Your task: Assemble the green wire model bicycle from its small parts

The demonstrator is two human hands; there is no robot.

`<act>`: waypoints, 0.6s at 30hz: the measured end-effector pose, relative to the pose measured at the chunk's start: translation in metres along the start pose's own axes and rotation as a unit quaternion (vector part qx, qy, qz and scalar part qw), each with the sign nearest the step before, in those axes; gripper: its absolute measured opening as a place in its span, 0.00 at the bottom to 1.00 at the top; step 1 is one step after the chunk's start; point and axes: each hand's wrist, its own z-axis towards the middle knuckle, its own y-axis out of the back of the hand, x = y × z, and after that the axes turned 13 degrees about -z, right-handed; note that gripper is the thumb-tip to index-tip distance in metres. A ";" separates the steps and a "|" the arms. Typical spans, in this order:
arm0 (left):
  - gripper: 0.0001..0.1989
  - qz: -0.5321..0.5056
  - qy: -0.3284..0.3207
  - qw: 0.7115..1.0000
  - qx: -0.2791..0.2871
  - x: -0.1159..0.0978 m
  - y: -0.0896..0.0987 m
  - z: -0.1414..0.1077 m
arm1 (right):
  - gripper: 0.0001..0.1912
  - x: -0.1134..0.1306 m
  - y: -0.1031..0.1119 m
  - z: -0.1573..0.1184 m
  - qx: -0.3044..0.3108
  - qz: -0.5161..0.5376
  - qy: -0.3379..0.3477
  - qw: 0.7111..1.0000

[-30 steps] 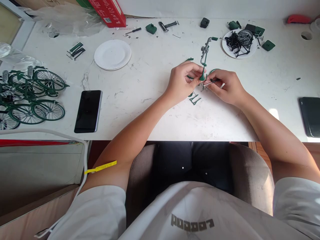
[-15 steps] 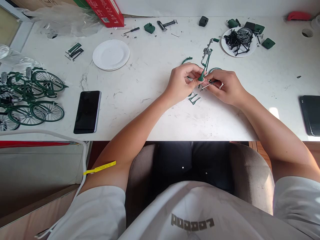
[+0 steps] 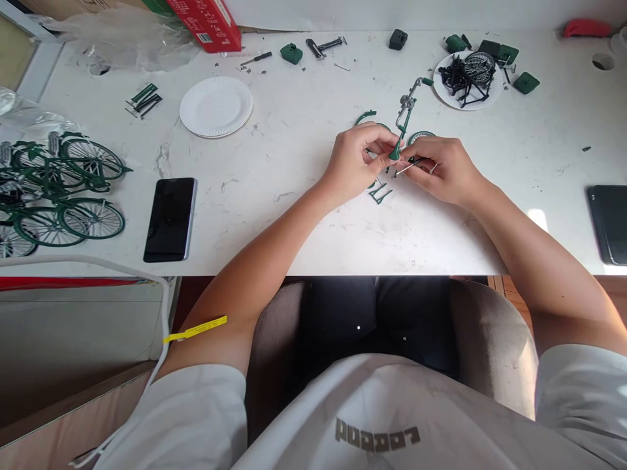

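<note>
My curled left fingers [image 3: 378, 132] hide part of the green and silver model-bicycle frame [image 3: 404, 121]. I can't make out the tip of the thin metal tool [image 3: 405, 168] in my right hand [image 3: 448, 168]. The picture's left edge cuts off the green spoked model bicycles [image 3: 73, 189]; its right edge crops the black rectangular device [image 3: 610, 225].

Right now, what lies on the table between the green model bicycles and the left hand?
In the head view, a dark-screened phone lies between the green model bicycles and the left hand, nearer the bicycles, on the white tabletop.
</note>
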 end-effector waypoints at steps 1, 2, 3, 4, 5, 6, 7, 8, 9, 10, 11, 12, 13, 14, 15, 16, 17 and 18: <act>0.12 0.005 0.001 1.000 0.000 -0.001 0.000 0.000 | 0.24 -0.001 0.000 0.000 -0.003 0.000 0.010 1.000; 0.13 0.009 0.001 1.000 0.001 -0.001 0.000 0.000 | 0.24 -0.002 -0.001 0.000 -0.005 0.000 0.020 1.000; 0.13 0.013 0.002 1.000 0.002 -0.002 0.000 0.000 | 0.25 -0.003 -0.001 0.000 -0.007 0.001 0.029 1.000; 0.13 0.016 0.003 1.000 0.003 -0.002 0.001 0.000 | 0.25 -0.003 -0.002 0.000 -0.008 0.001 0.034 0.999; 0.13 0.019 0.004 1.000 0.004 -0.003 0.001 -0.001 | 0.25 -0.004 -0.002 0.000 -0.008 0.002 0.036 0.999; 0.13 0.022 0.006 1.000 0.004 -0.003 0.001 -0.001 | 0.25 -0.004 -0.002 0.000 -0.010 0.002 0.036 0.999; 0.13 0.024 0.007 1.000 0.004 -0.002 0.001 -0.001 | 0.26 -0.004 -0.002 0.000 -0.010 0.002 0.035 0.999; 0.14 0.025 0.007 1.000 0.003 -0.002 0.001 -0.001 | 0.26 -0.004 -0.002 0.000 -0.011 0.001 0.033 0.999; 0.14 0.026 0.006 1.000 0.002 -0.002 0.001 0.000 | 0.26 -0.003 -0.002 0.000 -0.011 0.001 0.031 0.999; 0.14 0.026 0.005 1.000 0.001 -0.001 0.001 0.000 | 0.27 -0.003 -0.002 0.000 -0.010 0.001 0.031 0.999; 0.14 0.026 0.004 1.000 0.000 -0.001 0.001 0.000 | 0.26 -0.003 -0.002 0.000 -0.010 0.001 0.032 0.999; 0.15 0.026 0.004 1.000 -0.001 -0.001 0.001 0.000 | 0.26 -0.003 -0.002 0.000 -0.010 0.001 0.032 0.999; 0.15 0.026 0.004 1.000 -0.001 0.000 0.001 0.000 | 0.26 -0.002 -0.002 0.000 -0.011 0.000 0.031 0.999; 0.15 0.025 0.004 1.000 -0.002 0.000 0.001 0.000 | 0.25 -0.002 -0.001 0.000 -0.013 -0.002 0.031 0.999; 0.15 0.024 0.004 1.000 -0.002 0.000 0.001 0.000 | 0.24 -0.002 -0.001 0.000 -0.015 -0.003 0.031 0.999; 0.15 0.024 0.004 1.000 -0.003 0.000 0.000 0.000 | 0.24 -0.002 -0.001 0.000 -0.017 -0.004 0.031 0.999; 0.15 0.023 0.004 1.000 -0.003 0.000 0.000 -0.001 | 0.23 -0.002 -0.001 0.000 -0.017 -0.006 0.032 0.999; 0.15 0.023 0.003 1.000 -0.002 0.000 0.000 -0.001 | 0.23 -0.002 -0.002 0.000 -0.016 -0.006 0.033 0.999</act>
